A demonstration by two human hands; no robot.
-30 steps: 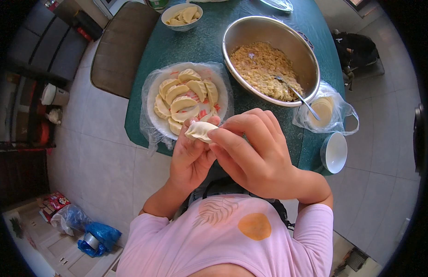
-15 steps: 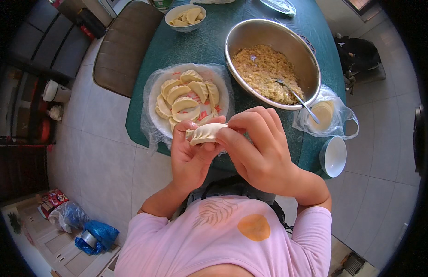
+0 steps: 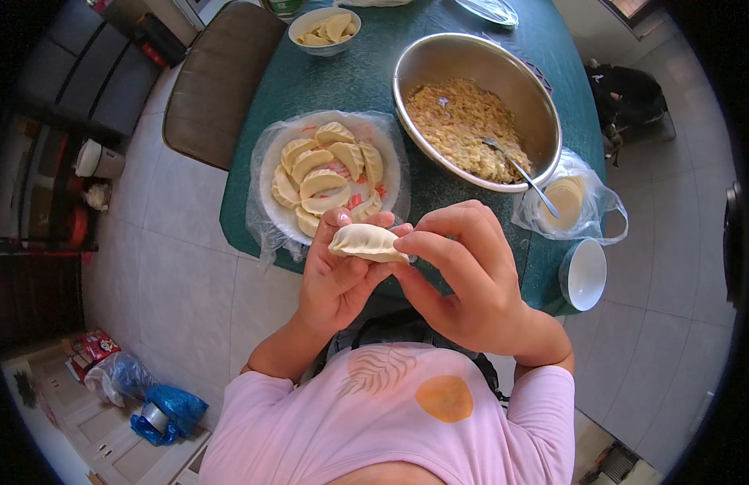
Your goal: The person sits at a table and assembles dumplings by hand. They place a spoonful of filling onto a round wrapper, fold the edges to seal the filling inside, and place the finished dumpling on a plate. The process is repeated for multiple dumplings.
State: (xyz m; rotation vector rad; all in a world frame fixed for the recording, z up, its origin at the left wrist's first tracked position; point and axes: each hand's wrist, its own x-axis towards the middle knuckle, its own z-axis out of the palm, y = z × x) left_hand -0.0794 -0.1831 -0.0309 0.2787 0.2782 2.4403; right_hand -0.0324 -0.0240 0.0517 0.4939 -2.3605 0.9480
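A pleated dumpling (image 3: 366, 242) is held in front of me, just past the table's near edge. My left hand (image 3: 335, 279) cradles it, the fingers behind and the thumb along its near side. The thumb and forefinger of my right hand (image 3: 463, 271) pinch its right end. Beyond my left hand sits a plate (image 3: 265, 182) lined with thin clear plastic, with several folded dumplings (image 3: 318, 184) on it. To the right, a big steel bowl (image 3: 536, 97) contains chopped filling (image 3: 463, 125), and a spoon (image 3: 524, 174) leans in it.
Right of the steel bowl, a clear plastic bag holds a stack of round wrappers (image 3: 563, 202). A small white bowl (image 3: 584, 276) stands by the table's right edge. At the back left is a bowl of dumplings (image 3: 326, 47). A brown padded chair (image 3: 217, 85) adjoins the table's left side.
The dumpling has tilted so more of its pleated face shows. My right hand has shifted slightly down and right, its fingers now only at the dumpling's end.
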